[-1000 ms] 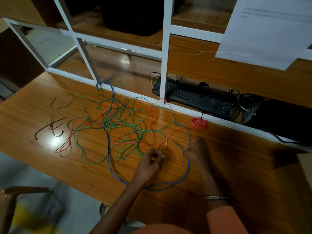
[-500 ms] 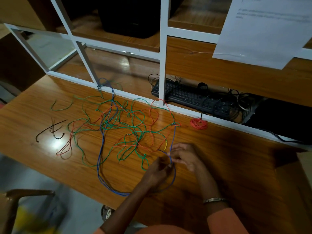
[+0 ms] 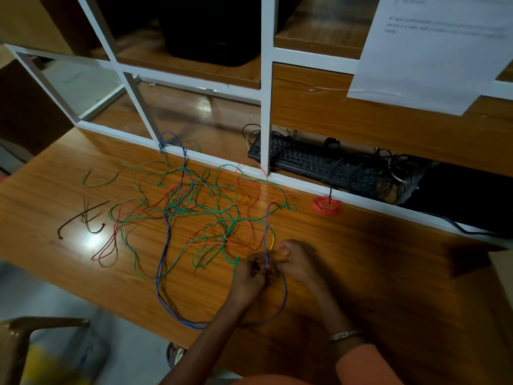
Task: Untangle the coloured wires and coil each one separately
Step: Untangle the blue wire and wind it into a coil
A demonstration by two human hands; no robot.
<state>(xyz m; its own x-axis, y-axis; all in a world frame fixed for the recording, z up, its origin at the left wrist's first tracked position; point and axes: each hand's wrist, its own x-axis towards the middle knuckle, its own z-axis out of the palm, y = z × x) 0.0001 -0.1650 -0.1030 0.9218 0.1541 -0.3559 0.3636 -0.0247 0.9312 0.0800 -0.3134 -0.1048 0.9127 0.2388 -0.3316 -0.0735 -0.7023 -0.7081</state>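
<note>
Orange wire already sits finished as a small coil [image 3: 326,206] against the white frame [image 3: 299,182], just beside the keyboard [image 3: 311,162]; that looks like the only colour done, so most of the job is left; green wire [image 3: 222,209], red wire [image 3: 247,195] and a dark red strand [image 3: 107,250] are snarled together across the middle of the wooden desk [image 3: 388,268]. You are working the blue wire [image 3: 162,262] now; your left hand [image 3: 251,275] and right hand [image 3: 295,261] meet at the near edge of the tangle, fingers of both curled and pinching the blue strand between them. Its long axis runs away from you, from the wide loop lying near your wrists up through the knot to the far frame, where its end hooks over the rail; a short stretch rises straight from your grip toward the shelf. Loose dark offcuts [image 3: 83,218] lie well apart at the left.
</note>
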